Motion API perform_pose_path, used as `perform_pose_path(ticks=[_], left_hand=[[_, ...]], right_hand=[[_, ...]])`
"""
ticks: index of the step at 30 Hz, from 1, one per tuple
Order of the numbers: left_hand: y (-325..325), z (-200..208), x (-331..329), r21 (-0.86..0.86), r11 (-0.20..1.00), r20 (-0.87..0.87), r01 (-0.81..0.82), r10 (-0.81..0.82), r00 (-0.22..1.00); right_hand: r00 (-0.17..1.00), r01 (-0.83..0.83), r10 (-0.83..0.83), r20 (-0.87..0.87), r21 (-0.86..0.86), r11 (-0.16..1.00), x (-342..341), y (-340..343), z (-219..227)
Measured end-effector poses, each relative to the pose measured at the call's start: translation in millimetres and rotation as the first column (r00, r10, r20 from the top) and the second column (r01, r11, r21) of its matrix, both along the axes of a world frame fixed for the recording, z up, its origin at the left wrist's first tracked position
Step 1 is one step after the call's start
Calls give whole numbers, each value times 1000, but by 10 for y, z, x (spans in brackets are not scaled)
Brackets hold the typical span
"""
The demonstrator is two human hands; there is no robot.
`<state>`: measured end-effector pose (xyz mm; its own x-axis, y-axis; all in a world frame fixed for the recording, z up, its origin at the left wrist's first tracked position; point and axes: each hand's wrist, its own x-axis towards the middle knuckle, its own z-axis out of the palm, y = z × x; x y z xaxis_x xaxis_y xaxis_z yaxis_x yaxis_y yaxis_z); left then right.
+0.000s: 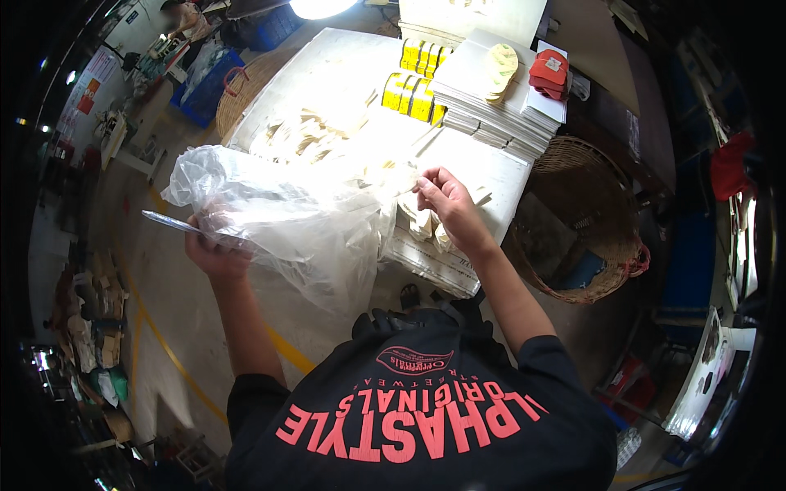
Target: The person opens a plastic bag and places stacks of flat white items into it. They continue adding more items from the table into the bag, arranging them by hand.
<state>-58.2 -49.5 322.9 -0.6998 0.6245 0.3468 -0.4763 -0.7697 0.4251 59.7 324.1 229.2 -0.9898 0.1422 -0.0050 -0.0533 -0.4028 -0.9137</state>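
Note:
A large clear plastic bag (286, 213) is stretched between my hands above the near left part of a white work table (344, 53). My left hand (219, 252) is closed at the bag's left side. It also grips a thin flat object (168, 220) seen almost edge-on, whose kind I cannot make out; some fingers are blurred behind the plastic. At the bag's right end, my right hand (446, 200) pinches its edge between thumb and fingers. Pale cut pieces (307, 139) lie scattered on the table behind the bag, and more pale pieces (422, 222) sit below my right hand.
Yellow packs with black bands (409, 96) stand beside stacked white sheets (491, 106), topped by red pieces (548, 74) and pale green pieces (501, 69). A wicker basket (573, 155) is right of the table. Back left are a blue crate (201, 94) and a person (190, 23).

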Motion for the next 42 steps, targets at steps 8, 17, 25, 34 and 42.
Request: perform_pose_path(ticks=[8,17,25,34,42], left_hand=[[-59,-78,6,-60,983,68,-176,180,981],[-364,2,-70,-98,970,96,-224,233,968],[-179,-62,-197,-183,965,242,-189,231,943],[488,-31,-390,-384,895,319,-228,360,877],[1203,-91,-365,-580,774,381,-255,534,755]], right_hand=[[893,-445,412,181,491,749,-161,-627,-382],[964,-265,240,118,327,907,121,-470,-331],[983,-170,152,98,212,962,579,99,166],[988,33,-82,129,339,940,977,525,365],[979,78,-156,129,468,880,1259,1136,470]])
